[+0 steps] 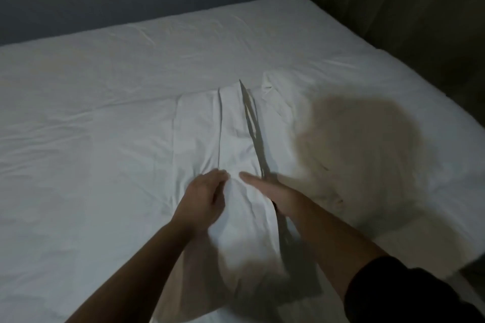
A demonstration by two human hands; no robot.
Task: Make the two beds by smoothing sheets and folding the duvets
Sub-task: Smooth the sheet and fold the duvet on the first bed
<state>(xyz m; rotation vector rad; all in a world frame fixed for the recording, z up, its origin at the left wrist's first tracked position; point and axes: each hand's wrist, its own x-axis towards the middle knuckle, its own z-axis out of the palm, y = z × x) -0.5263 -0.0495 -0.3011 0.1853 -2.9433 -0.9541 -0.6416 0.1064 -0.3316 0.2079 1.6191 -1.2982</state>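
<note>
L hand (207,193) pinches folded cloth (233,123); R hand (267,189) lies flat on it, fingers straight. Uneven tug prob. skews fold, rewrinkles sheet (105,102).

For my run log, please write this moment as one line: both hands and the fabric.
left hand grips folded white fabric | right hand flat, fingers straight, on same fabric | bed sheet wrinkled

a long folded white duvet (236,134) lies on the wrinkled white sheet (91,126) of the bed (341,34).
</note>
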